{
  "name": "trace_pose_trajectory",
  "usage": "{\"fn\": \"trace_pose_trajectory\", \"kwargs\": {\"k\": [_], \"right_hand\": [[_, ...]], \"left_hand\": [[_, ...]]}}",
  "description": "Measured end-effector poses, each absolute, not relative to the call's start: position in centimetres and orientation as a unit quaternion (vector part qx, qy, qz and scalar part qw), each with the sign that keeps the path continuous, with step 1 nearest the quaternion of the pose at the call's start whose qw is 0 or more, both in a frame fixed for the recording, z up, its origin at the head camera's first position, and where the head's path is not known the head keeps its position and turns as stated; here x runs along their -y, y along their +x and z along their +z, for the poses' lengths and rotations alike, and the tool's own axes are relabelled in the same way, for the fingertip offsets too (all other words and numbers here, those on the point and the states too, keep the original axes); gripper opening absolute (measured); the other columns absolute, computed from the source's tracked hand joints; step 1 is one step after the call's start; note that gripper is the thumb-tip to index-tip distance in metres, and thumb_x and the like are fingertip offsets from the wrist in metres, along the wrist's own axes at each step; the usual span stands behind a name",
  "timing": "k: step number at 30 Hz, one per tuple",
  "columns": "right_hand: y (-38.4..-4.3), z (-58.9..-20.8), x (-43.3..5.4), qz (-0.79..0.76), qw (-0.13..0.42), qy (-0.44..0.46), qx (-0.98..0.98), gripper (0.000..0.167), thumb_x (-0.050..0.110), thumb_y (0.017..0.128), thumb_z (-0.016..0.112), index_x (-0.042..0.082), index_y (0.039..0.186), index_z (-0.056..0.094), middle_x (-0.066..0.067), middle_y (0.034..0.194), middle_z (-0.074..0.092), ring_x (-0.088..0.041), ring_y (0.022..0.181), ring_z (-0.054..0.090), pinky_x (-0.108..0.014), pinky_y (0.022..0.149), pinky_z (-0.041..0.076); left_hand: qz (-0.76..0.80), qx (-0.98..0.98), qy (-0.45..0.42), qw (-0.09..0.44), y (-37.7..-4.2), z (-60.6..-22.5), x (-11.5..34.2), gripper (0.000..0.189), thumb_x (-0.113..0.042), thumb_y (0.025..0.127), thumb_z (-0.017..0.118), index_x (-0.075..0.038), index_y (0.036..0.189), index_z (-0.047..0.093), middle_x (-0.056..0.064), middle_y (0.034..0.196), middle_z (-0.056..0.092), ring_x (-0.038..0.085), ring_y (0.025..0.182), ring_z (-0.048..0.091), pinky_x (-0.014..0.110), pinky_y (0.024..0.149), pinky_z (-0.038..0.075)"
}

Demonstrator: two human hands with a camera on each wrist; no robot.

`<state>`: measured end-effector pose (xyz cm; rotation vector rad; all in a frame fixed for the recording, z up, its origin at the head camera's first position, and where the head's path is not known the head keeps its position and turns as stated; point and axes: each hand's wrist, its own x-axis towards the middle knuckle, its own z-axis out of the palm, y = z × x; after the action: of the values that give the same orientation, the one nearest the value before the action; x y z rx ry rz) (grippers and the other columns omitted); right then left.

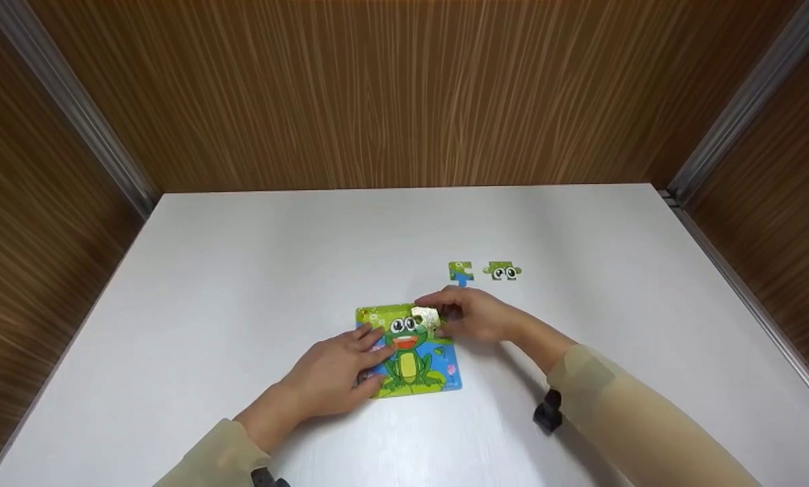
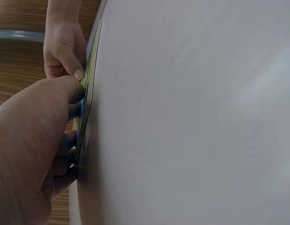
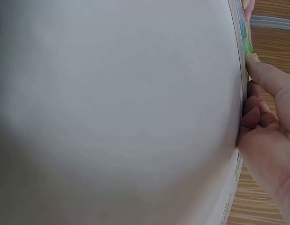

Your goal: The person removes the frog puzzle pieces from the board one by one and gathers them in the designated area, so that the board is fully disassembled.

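Right grip (image 1: pixel 477 315) pinches shiny piece (image 1: pixel 426 315); puzzle (image 1: pixel 448 368) just left of it, left grip (image 1: pixel 333 373) spread on top; corner piece (image 1: pixel 460 269), eyes piece (image 1: pixel 504 272) beyond right grip

On the frog puzzle (image 1: pixel 409 366), the left hand (image 1: pixel 337 370) hides part of the left side.

A flat green-and-blue frog puzzle (image 1: pixel 408 366) is touched at its left by the left hand (image 1: pixel 333 373). At its upper right, a glinting piece (image 1: pixel 425 315) is pinched by the right hand (image 1: pixel 480 315). Beyond, a corner-shaped piece (image 1: pixel 460 268) and an eyes piece (image 1: pixel 502 272) are laid loose.
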<state>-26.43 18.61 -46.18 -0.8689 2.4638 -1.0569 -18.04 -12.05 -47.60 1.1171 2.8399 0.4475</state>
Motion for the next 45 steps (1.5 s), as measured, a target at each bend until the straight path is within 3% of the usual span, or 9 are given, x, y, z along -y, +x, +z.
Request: {"fn": "trace_pose_trajectory", "kwargs": {"k": [11, 18, 45], "right_hand": [[-26.58, -46.21, -18.32, -0.377, 0.151, -0.293, -0.866, 0.053, 0.010, 0.095, 0.080, 0.013, 0.146, 0.066, 0.001, 0.116, 0.068, -0.020, 0.103, 0.058, -0.033, 0.091, 0.051], [-26.64, -46.31, -18.32, -0.383, 0.152, -0.293, -0.863, 0.046, 0.008, 0.094, 0.081, 0.016, 0.139, 0.071, 0.004, 0.123, 0.070, -0.019, 0.105, 0.059, -0.035, 0.093, 0.052], [-26.86, -46.05, -18.50, -0.390, 0.161, -0.284, -0.861, 0.045, 0.009, 0.095, 0.079, 0.016, 0.140, 0.071, 0.000, 0.119, 0.070, -0.019, 0.100, 0.059, -0.030, 0.087, 0.051]], "left_hand": [[0.144, -0.919, 0.367, 0.013, -18.07, -47.70, 12.11, 0.049, -0.039, 0.106, 0.055, -0.018, 0.150, 0.064, 0.016, 0.157, 0.053, 0.037, 0.146, 0.049, 0.053, 0.112, 0.048], [0.146, -0.919, 0.367, 0.018, -18.07, -47.67, 12.14, 0.050, -0.039, 0.106, 0.055, -0.017, 0.150, 0.063, 0.016, 0.158, 0.052, 0.037, 0.147, 0.048, 0.053, 0.113, 0.047], [0.145, -0.919, 0.366, 0.019, -18.10, -47.82, 12.17, 0.050, -0.040, 0.106, 0.054, -0.019, 0.151, 0.063, 0.014, 0.158, 0.052, 0.036, 0.147, 0.048, 0.053, 0.114, 0.046]]}}
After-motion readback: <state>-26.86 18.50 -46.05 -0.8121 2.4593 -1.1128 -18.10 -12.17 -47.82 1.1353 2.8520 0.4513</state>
